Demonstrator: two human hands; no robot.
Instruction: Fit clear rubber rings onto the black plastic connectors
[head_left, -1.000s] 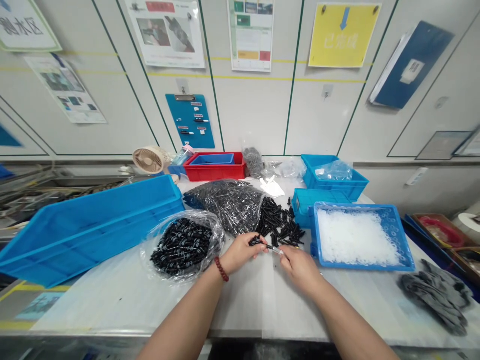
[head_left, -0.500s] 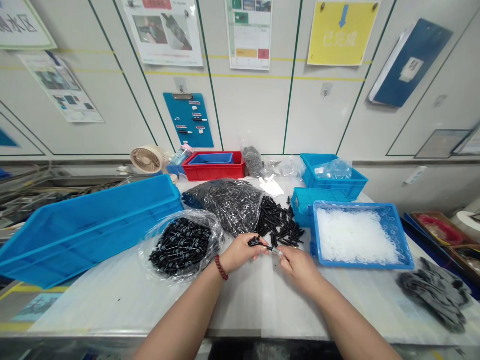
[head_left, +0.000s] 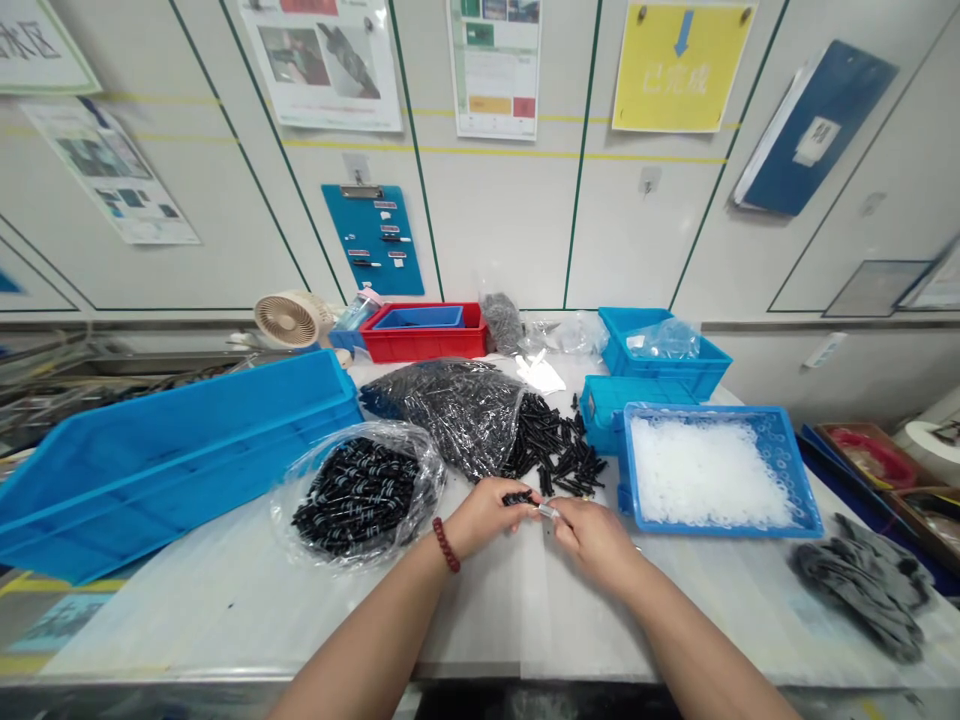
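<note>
Near the table's front middle, my left hand (head_left: 484, 515) is closed around a slim black plastic part (head_left: 517, 497). My right hand (head_left: 596, 540) pinches a small silvery-clear tube-like piece (head_left: 548, 510) against the end of the black part. How the two pieces join is hidden by my fingertips. Loose black parts (head_left: 559, 445) lie in a pile just beyond my hands, spilling from a large clear bag (head_left: 457, 405). To the left, an open clear bag (head_left: 356, 495) is full of black parts with pale rings. A blue bin (head_left: 628, 480) of small white translucent rings stands to the right.
A long blue crate (head_left: 180, 430) is tilted along the left. At the back stand a red bin (head_left: 427, 347), a beige fan (head_left: 289, 318) and another blue bin (head_left: 712, 375). Grey gloves (head_left: 862, 585) lie at the right edge of the white table (head_left: 300, 625).
My hands have come closer together, and the silvery piece now sits nearer my left fingertips. Less of the black part shows between the hands. The view has shifted slightly.
</note>
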